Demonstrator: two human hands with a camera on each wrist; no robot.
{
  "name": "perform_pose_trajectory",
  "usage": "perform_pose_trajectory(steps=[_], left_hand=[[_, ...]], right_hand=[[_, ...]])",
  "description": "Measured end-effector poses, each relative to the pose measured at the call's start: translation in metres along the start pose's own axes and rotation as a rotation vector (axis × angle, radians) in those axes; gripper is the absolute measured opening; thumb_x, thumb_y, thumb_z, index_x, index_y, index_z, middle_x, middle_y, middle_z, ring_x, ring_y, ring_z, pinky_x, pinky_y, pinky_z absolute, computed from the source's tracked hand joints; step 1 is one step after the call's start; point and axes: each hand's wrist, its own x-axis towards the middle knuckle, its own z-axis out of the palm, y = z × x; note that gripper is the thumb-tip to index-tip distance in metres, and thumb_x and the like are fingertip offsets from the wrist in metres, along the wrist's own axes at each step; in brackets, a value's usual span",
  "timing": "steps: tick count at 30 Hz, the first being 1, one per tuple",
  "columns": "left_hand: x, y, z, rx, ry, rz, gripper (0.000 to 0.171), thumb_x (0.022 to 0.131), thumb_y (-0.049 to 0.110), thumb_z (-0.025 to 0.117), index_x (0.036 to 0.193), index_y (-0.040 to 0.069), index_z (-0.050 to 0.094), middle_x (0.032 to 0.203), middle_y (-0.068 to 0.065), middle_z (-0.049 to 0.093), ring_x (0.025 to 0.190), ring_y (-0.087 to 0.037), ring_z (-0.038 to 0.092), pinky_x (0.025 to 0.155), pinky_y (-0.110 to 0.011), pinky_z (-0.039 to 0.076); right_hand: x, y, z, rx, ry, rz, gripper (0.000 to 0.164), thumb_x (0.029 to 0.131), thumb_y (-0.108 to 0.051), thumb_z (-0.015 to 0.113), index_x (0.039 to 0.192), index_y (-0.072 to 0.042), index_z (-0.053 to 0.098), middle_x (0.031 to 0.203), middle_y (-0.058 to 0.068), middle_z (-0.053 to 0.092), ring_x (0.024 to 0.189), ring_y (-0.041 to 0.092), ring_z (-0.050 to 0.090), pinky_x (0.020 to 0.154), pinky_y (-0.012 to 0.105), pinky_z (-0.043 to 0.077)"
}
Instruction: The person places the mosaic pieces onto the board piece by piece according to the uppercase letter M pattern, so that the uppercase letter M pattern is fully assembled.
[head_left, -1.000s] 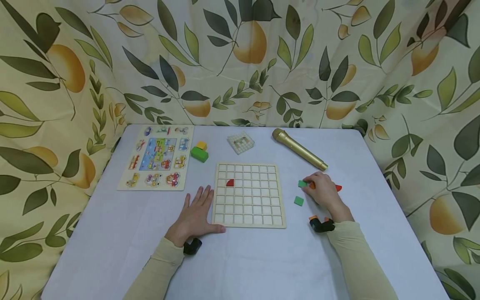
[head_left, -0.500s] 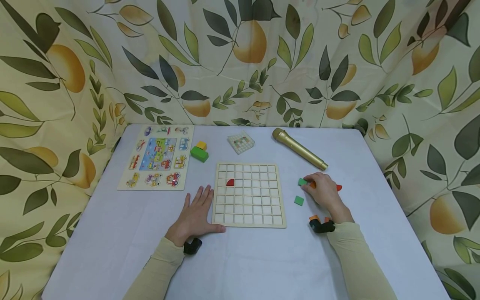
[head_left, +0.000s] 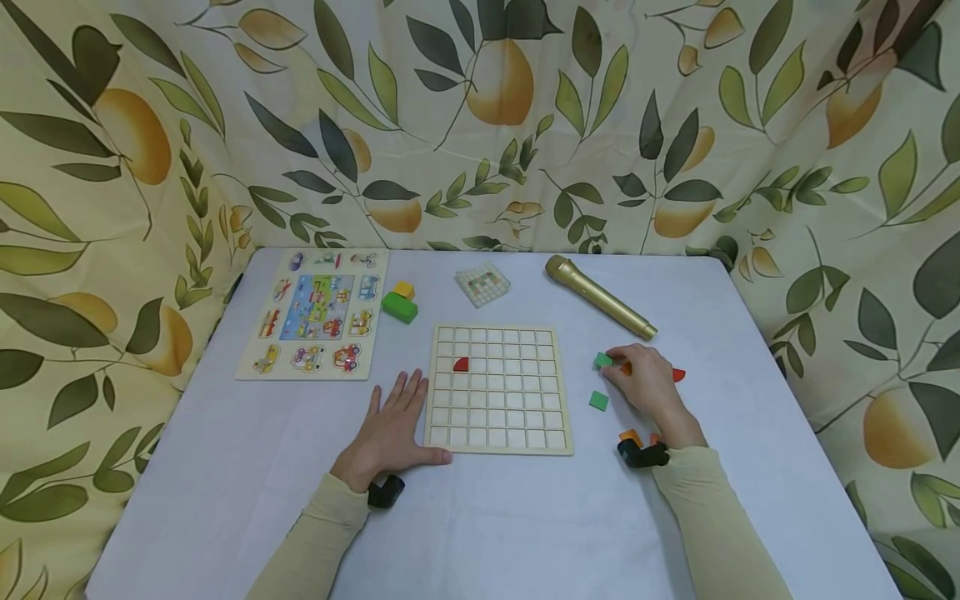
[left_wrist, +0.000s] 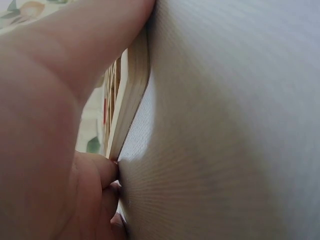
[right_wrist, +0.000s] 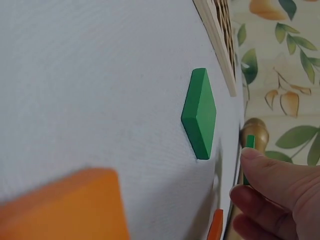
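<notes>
My right hand (head_left: 647, 385) pinches a small green tile (head_left: 602, 360) between thumb and fingers; the right wrist view shows that tile (right_wrist: 250, 141) edge-on at the thumb tip. A second green tile (head_left: 598, 401) lies on the cloth nearer me. My left hand (head_left: 390, 433) rests with fingers spread at the near left corner of a wooden grid board (head_left: 567, 392), thumb along its front edge. One red quarter-round tile (head_left: 461, 365) sits in a cell toward the board's upper left. Part of an orange piece (head_left: 626, 367) shows beneath the right hand, and a red piece (head_left: 678, 375) pokes out beyond it.
Orange pieces (head_left: 629, 435) lie by the right wrist, partly hidden by its camera. Behind the board are a small patterned grid card (head_left: 482, 286) and a gold microphone (head_left: 600, 297). At back left, a picture puzzle board (head_left: 247, 367) lies beside green (head_left: 399, 307) and yellow (head_left: 403, 290) blocks.
The green tile in my right hand has shifted slightly away from me and turned a little. My left hand and the board stay where they were.
</notes>
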Motion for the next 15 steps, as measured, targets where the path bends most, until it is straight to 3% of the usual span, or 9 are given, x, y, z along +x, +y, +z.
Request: perform_pose_trajectory(steps=[15], left_hand=[[0.0001,0.0003,-0.0007,0.008,-0.006,0.001,0.127,0.066,0.077,0.069,0.156,0.003,0.017,0.162,-0.011,0.006,0.147,-0.029,-0.003,0.113,-0.058,-0.004]], right_hand=[[0.0018,-0.0094,0.0009,0.025,-0.003,0.027,0.031,0.089,-0.014,0.073,0.116,0.002,0.068,0.112,0.021,0.065,0.109,0.041,0.052,0.095,0.058,0.033]])
